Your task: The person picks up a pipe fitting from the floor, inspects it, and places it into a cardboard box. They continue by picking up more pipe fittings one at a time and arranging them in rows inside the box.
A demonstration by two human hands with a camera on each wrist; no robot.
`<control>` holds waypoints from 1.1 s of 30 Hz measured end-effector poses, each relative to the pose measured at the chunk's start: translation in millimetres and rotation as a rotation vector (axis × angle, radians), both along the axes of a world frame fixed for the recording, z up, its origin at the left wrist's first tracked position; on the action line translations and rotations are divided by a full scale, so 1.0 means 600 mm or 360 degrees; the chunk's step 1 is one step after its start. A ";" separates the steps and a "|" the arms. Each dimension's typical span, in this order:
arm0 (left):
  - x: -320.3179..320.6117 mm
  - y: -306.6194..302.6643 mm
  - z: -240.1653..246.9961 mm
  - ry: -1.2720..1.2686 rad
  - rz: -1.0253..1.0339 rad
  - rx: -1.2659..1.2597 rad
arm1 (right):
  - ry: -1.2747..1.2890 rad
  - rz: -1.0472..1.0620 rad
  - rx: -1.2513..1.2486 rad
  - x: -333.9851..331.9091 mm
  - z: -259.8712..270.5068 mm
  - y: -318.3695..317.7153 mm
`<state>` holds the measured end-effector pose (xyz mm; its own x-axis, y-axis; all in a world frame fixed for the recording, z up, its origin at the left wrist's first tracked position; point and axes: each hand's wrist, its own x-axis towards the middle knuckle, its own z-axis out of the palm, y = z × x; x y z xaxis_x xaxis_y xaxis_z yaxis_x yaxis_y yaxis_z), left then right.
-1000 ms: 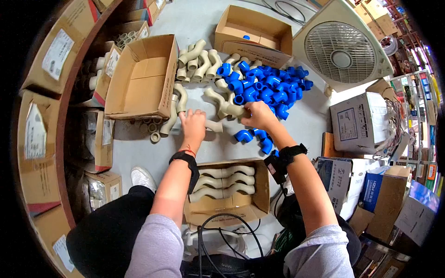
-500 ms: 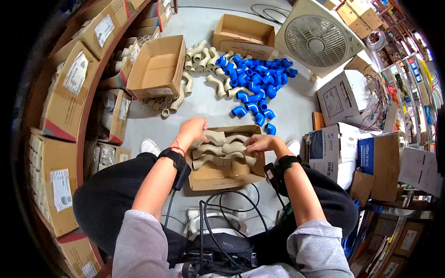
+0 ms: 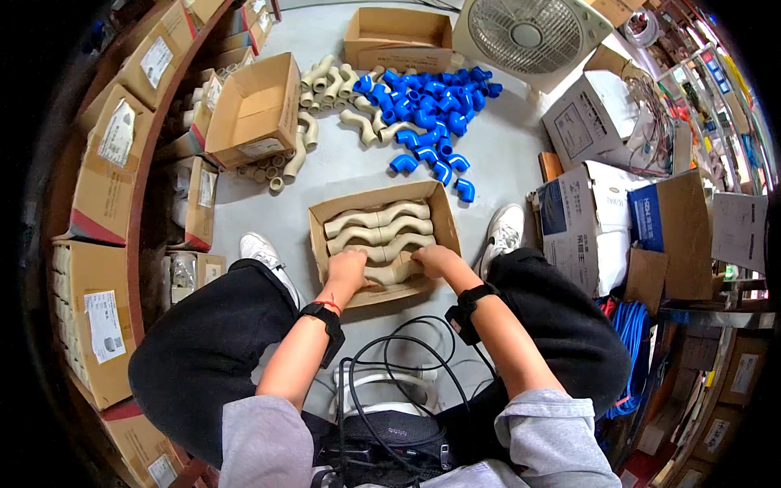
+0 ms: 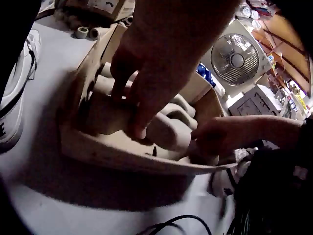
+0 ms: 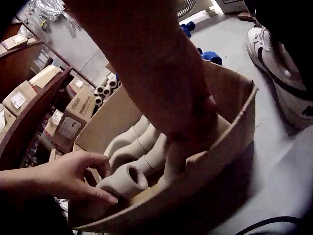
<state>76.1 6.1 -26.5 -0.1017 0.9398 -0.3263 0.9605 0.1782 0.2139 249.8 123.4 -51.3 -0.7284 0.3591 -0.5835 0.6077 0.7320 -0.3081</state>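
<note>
A cardboard box (image 3: 385, 306) stands on the floor between the feet, holding rows of beige curved pipes (image 3: 396, 211). My left hand (image 3: 347, 272) reaches inside at the near left and grips a beige pipe; in the left wrist view its fingers (image 4: 138, 129) reach down around it. At the near right of the box my right hand (image 3: 437, 262) pinches a beige pipe too. The right wrist view has the open end of one pipe (image 5: 124, 181) beside the left hand (image 5: 73, 177). The right hand's fingertips are largely hidden there.
Blue elbow fittings (image 3: 439, 102) and loose beige pipes (image 3: 356, 126) lie on the floor beyond the box. Two more boxes (image 3: 256, 114) (image 3: 397, 37) and a fan (image 3: 525, 37) stand behind. Shelves flank the left; cartons (image 3: 569, 215) stand at the right. Black cables loop in front.
Both hands went from the loose pipes to the near box, then to its near side. Another row of beige pipes now lies in the box, and the view has shifted.
</note>
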 end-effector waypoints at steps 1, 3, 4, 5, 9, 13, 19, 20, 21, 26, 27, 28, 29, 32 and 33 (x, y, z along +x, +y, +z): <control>0.006 -0.005 -0.003 0.0003 0.0015 0.0011 | -0.0034 -0.0042 0.0065 0.001 -0.002 -0.005; 0.009 -0.013 -0.020 0.0022 -0.0012 0.0011 | 0.0033 -0.0018 0.0075 0.008 0.002 -0.007; 0.010 -0.018 -0.027 0.0044 -0.0017 0.0061 | 0.0109 -0.0014 0.0112 0.008 0.006 -0.008; 0.012 -0.021 -0.034 0.0067 -0.0021 0.0111 | 0.0186 -0.0009 0.0151 0.009 0.011 -0.008; 0.015 -0.019 -0.038 0.0123 -0.0015 0.0082 | 0.0353 -0.0037 0.0366 0.004 -0.001 -0.016; 0.017 -0.024 -0.048 0.0147 -0.0039 0.0142 | 0.0441 0.0042 0.0640 -0.006 -0.013 -0.030; 0.021 -0.024 -0.063 0.0192 -0.0089 0.0178 | 0.0500 0.0072 0.0935 -0.010 -0.035 -0.039; 0.022 -0.023 -0.065 0.0211 -0.0086 0.0189 | 0.0511 0.0091 0.0970 -0.010 -0.037 -0.038; 0.022 -0.022 -0.065 0.0231 -0.0083 0.0200 | 0.0523 0.0111 0.1005 -0.010 -0.037 -0.038; 0.021 -0.018 -0.067 0.0372 -0.0183 0.0194 | 0.0512 0.0153 0.0970 -0.006 -0.038 -0.035; 0.022 -0.017 -0.067 0.0392 -0.0185 0.0186 | 0.0517 0.0163 0.0963 -0.004 -0.038 -0.034; 0.023 -0.017 -0.066 0.0396 -0.0174 0.0186 | 0.0499 0.0146 0.0945 -0.004 -0.037 -0.034; 0.022 -0.016 -0.065 0.0403 -0.0163 0.0186 | 0.0498 0.0142 0.0925 -0.002 -0.037 -0.035; 0.019 -0.016 -0.070 0.0350 -0.0092 0.0229 | 0.0491 0.0132 0.0890 -0.001 -0.032 -0.033; 0.018 -0.017 -0.072 0.0318 -0.0063 0.0249 | 0.0493 0.0118 0.0886 -0.001 -0.033 -0.034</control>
<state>87.1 -4.0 -69.6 -0.1118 0.9817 -0.1540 0.9920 0.1195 0.0414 249.0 103.1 -70.8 -0.8678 0.4899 -0.0827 0.4931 0.8697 -0.0228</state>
